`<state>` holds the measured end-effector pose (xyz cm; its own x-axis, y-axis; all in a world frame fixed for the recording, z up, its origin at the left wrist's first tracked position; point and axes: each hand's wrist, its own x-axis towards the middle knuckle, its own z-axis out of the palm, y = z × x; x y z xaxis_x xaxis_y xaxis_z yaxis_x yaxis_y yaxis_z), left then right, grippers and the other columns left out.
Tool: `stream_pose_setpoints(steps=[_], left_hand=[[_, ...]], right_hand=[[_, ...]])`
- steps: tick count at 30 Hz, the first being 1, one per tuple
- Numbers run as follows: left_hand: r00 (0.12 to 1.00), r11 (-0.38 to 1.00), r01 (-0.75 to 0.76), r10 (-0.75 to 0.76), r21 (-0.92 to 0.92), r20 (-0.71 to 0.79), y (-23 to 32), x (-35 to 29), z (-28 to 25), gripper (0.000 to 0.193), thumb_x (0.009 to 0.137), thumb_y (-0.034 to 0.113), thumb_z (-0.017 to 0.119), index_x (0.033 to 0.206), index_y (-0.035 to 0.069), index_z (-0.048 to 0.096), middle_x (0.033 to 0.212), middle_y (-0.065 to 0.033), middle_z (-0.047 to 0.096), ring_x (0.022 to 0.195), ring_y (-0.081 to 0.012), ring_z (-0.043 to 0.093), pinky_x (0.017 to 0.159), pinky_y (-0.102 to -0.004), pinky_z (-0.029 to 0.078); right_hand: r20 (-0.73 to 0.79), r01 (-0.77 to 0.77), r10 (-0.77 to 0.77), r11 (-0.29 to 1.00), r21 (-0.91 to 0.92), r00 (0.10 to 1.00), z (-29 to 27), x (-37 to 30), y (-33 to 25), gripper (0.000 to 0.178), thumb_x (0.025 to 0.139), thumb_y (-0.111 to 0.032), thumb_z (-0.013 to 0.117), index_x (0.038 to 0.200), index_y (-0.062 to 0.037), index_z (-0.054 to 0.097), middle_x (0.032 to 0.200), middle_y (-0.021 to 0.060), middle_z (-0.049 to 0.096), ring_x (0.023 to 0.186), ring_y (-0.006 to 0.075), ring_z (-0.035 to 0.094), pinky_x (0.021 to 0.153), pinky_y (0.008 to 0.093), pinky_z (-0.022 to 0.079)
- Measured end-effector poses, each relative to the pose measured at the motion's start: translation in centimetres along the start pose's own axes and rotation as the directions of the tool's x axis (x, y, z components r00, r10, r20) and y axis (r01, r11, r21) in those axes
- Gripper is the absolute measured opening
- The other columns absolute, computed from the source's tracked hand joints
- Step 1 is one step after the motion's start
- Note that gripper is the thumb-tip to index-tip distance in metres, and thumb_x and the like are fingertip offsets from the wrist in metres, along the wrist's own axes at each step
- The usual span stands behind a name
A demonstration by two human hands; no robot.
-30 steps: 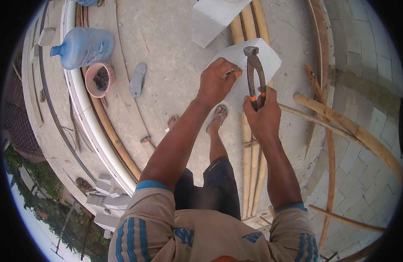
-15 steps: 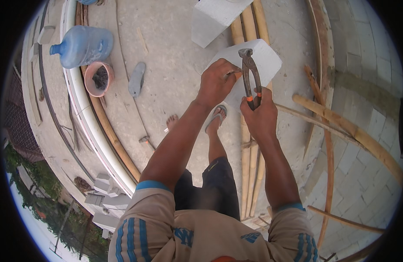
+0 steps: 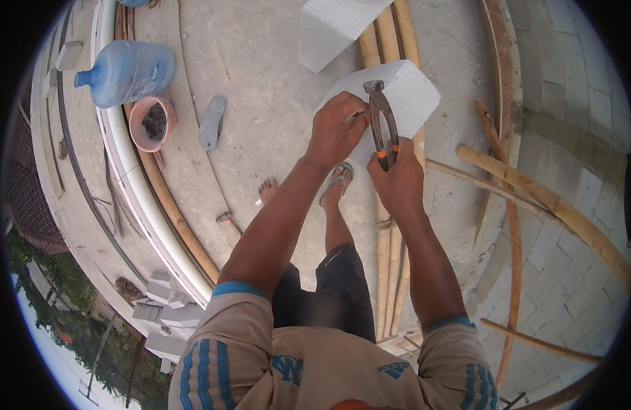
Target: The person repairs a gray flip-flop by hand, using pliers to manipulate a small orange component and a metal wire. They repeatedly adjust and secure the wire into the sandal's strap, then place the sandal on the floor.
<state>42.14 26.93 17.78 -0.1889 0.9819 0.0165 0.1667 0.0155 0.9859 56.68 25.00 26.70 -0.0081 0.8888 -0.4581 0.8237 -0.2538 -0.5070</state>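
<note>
My right hand [image 3: 399,179] grips the handles of a pair of dark metal pincers [image 3: 379,102] with orange bands. Their rounded jaws point away from me, and a gap shows between the handles. Close beside the pincers is my left hand [image 3: 336,130], its thumb and fingers pinched together around something small that I cannot make out. Behind and below both hands, a white block [image 3: 411,92] lies across bamboo poles [image 3: 384,263], partly hidden by the hands and tool. Another white block [image 3: 332,34] sits farther off.
Left of me are a blue water jug [image 3: 134,72], a pink bucket [image 3: 139,137] with dark contents, a loose sandal [image 3: 212,123], a hammer [image 3: 228,222] and a long white pipe [image 3: 132,167]. Bent wooden poles [image 3: 554,198] cross at the right before a block wall [image 3: 561,246].
The pincers and my right hand have shifted left, bringing the jaws nearer my left hand. The handles look slightly closer together. My left hand has barely moved.
</note>
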Motion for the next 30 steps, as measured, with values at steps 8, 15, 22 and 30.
stream_pose_setpoints(steps=[8,15,22,30], left_hand=[[1.000,1.000,-0.019,0.018,-0.021,-0.017,-0.1,-0.2,0.4,0.011,0.081,0.001,0.066,0.091,0.005,0.069,0.089,-0.0093,0.067,0.083,-0.0295,0.066,0.072,-0.0385,0.052],[0.999,0.999,-0.018,0.016,-0.039,-0.033,-0.1,-0.1,0.2,0.012,0.081,0.000,0.066,0.091,0.005,0.069,0.091,-0.0097,0.068,0.083,-0.0282,0.066,0.073,-0.0373,0.053],[0.999,0.999,0.004,-0.006,-0.052,-0.034,0.1,-0.2,0.4,0.012,0.081,0.001,0.067,0.092,0.006,0.069,0.092,-0.0099,0.068,0.085,-0.0283,0.067,0.074,-0.0375,0.053],[0.999,0.999,0.044,-0.044,0.001,-0.005,-0.1,-0.1,0.1,0.014,0.081,0.002,0.066,0.094,0.006,0.069,0.095,-0.0100,0.068,0.088,-0.0281,0.067,0.077,-0.0369,0.053]], right_hand=[[-0.015,0.025,-0.026,0.999,-0.034,1.000,0.7,0.1,0.9,0.049,0.085,-0.025,0.072,0.117,0.0038,0.049,0.081,0.0107,0.059,0.068,0.0208,0.062,0.068,0.0345,0.052],[-0.016,-0.009,0.009,0.999,0.032,1.000,0.2,-0.1,0.2,0.046,0.085,-0.025,0.070,0.117,0.0029,0.050,0.084,0.0133,0.061,0.070,0.0239,0.064,0.069,0.0376,0.052],[0.018,0.037,-0.035,0.996,-0.087,0.999,1.1,0.4,1.1,0.045,0.086,-0.023,0.069,0.117,0.0027,0.050,0.085,0.0153,0.063,0.071,0.0262,0.064,0.070,0.0394,0.053],[0.050,-0.054,0.053,0.998,0.019,0.997,0.0,0.1,-0.1,0.047,0.086,-0.023,0.070,0.117,0.0050,0.050,0.081,0.0133,0.064,0.071,0.0233,0.064,0.069,0.0379,0.052]])
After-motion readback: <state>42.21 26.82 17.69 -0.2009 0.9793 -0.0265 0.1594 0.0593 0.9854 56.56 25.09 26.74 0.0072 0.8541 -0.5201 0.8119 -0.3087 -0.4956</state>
